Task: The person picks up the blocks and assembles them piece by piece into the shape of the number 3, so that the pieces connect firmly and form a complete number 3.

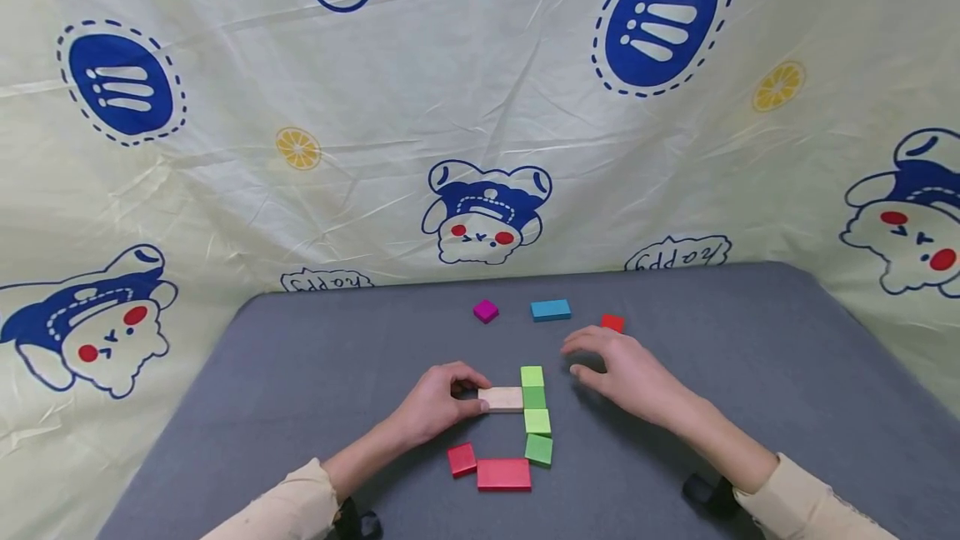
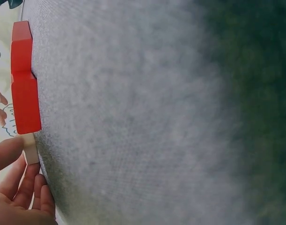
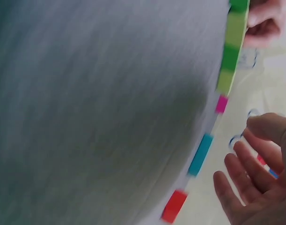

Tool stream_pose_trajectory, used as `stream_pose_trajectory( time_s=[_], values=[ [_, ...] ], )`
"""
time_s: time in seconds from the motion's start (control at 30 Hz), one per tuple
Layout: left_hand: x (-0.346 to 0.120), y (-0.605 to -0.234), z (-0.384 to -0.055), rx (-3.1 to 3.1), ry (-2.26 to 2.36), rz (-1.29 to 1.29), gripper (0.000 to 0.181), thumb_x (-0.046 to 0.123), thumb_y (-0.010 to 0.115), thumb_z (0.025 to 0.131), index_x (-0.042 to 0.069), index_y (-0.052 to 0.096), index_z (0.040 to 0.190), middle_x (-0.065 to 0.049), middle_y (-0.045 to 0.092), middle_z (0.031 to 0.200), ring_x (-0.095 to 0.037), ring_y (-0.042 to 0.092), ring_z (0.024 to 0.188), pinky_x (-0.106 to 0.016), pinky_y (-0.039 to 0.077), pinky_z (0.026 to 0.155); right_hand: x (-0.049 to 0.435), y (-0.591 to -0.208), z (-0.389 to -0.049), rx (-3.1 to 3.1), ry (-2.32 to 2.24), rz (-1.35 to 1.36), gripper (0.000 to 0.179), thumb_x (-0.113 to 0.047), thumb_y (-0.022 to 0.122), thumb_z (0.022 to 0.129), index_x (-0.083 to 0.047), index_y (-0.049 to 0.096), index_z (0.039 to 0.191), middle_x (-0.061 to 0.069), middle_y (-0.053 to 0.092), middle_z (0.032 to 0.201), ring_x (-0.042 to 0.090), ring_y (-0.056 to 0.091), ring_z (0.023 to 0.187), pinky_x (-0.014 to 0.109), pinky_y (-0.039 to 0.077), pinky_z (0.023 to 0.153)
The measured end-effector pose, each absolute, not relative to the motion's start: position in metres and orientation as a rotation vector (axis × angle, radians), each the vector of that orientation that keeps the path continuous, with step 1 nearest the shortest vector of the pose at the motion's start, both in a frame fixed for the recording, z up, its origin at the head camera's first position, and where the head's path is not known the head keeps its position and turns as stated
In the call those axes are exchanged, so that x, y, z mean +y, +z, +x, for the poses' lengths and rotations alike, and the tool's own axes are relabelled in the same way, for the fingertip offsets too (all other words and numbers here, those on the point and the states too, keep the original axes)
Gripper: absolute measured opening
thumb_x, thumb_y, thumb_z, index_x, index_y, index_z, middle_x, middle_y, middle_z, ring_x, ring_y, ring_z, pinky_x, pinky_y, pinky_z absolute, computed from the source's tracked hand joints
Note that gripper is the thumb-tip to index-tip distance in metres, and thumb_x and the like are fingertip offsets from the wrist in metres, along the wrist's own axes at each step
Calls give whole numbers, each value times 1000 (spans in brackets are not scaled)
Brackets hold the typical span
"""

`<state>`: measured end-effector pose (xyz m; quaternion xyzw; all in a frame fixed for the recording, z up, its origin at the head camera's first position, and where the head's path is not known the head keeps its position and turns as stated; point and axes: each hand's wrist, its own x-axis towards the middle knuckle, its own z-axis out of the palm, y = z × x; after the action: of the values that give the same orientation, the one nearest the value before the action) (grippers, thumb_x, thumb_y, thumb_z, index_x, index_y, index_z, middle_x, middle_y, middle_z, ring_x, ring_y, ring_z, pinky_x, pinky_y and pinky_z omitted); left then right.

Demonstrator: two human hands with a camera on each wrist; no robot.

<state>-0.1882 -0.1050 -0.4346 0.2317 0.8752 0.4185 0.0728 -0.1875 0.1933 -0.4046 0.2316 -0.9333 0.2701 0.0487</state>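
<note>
My left hand point(image 1: 442, 397) pinches the left end of a pale wooden block point(image 1: 501, 399) between thumb and fingers. That block's right end meets a column of green blocks point(image 1: 534, 397), light and darker ones in turn. Below lie a long red block point(image 1: 504, 475) and a smaller red block point(image 1: 462, 460), tilted beside it. In the left wrist view, the pale block point(image 2: 31, 149) shows at the fingertips. My right hand point(image 1: 622, 369) hovers right of the column, fingers loosely bent, holding nothing. A red block point(image 1: 612, 322) lies just beyond it, partly hidden by the hand.
Farther back on the grey tabletop point(image 1: 337, 357) are a magenta block point(image 1: 486, 312) and a blue block point(image 1: 551, 310). A printed cream cloth point(image 1: 360, 215) hangs behind the table's far edge. Dark straps point(image 1: 708, 496) sit by the wrists.
</note>
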Motion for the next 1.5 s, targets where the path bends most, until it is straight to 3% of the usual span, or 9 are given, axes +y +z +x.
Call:
stream_pose_trajectory(
  time_s=[0.47, 0.9, 1.5],
  values=[
    [-107, -430, -192, 2656, 1245, 707, 21, 14, 76, 86, 12, 74, 107, 4, 65, 101, -15, 58, 93, -32, 48, 83, 242, -398, -223, -2807, 786, 629, 33, -9, 72, 89, -6, 67, 121, 12, 62, 124, 33, 56, 114, 54, 44, 95],
    [-105, -431, -191, 2655, 1251, 706, 21, 12, 76, 86, 13, 74, 107, 4, 64, 101, -15, 57, 94, -32, 48, 83, 265, -399, -245, -2949, 832, 536, 49, -12, 71, 90, 1, 55, 135, 23, 52, 135, 42, 49, 121, 58, 41, 96],
    [-106, -435, -187, 2634, 1265, 680, 21, 14, 77, 85, 14, 74, 106, 5, 64, 100, -15, 56, 93, -32, 48, 82, 265, -408, -251, -3037, 811, 538, 37, -13, 73, 89, 0, 65, 123, 14, 65, 110, 29, 60, 98, 51, 48, 86]
  ],
)
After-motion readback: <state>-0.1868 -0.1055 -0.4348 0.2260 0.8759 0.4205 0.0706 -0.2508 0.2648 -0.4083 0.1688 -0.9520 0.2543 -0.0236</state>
